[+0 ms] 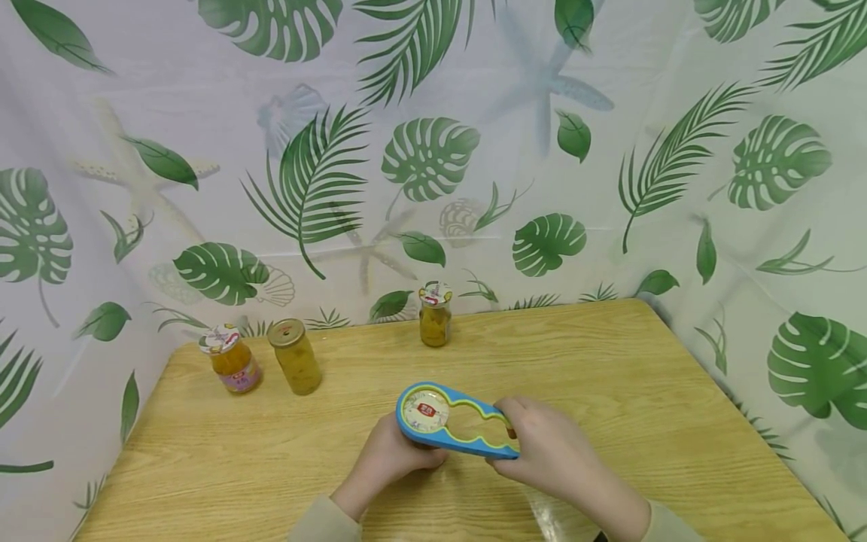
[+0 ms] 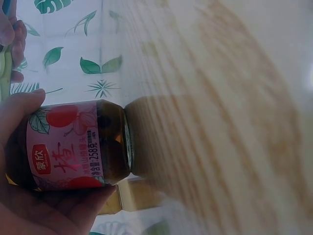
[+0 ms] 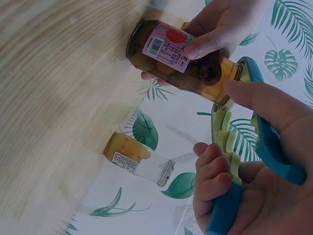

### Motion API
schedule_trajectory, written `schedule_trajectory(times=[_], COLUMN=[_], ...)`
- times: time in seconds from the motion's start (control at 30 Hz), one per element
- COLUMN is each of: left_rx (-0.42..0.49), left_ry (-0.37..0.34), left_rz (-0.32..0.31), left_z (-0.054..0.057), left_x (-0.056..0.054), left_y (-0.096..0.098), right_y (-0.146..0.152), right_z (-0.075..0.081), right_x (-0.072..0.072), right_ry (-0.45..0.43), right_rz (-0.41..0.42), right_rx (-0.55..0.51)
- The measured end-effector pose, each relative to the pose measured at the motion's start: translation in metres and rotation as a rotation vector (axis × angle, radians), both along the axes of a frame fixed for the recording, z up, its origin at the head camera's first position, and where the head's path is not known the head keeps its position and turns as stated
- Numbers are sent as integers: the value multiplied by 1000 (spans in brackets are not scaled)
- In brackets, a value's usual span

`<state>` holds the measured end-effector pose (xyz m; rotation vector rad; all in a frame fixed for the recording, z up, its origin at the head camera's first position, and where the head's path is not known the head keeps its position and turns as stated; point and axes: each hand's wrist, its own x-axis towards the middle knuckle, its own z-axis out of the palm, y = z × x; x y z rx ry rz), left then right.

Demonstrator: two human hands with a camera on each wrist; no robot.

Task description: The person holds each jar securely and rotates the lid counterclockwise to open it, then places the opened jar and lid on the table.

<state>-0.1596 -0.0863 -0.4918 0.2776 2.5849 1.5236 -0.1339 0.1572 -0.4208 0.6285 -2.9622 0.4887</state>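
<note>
A glass jar of dark fruit with a pink label stands on the table, gripped round its side by my left hand. Its white lid with a red mark shows inside the round end of a blue and lime-green jar opener. My right hand holds the opener's two handles, fingers curled round one in the right wrist view and the thumb lying along the other. The opener's ring sits about the jar's lid; how tightly it bites cannot be told.
On the wooden table, an orange jar with a purple label and a gold-lidded jar of yellow fruit stand at the back left. Another small jar is near the leaf-patterned cloth behind.
</note>
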Motion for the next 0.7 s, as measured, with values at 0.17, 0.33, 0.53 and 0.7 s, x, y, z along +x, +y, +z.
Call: schedule_trajectory(times=[0.17, 0.33, 0.53, 0.7], left_rx=[-7, -23, -23, -22], left_ry=[16, 20, 12, 10], left_rz=[13, 21, 17, 15], left_z=[-1, -1, 1, 0], left_x=[0, -1, 0, 0], left_y=[1, 1, 0, 0], right_y=[1, 2, 2, 2], right_z=[-2, -4, -4, -5], right_x=[0, 0, -1, -2], right_ry=[-7, -13, -24, -9], right_rz=[12, 18, 13, 29], right_rx=[-11, -21, -30, -41])
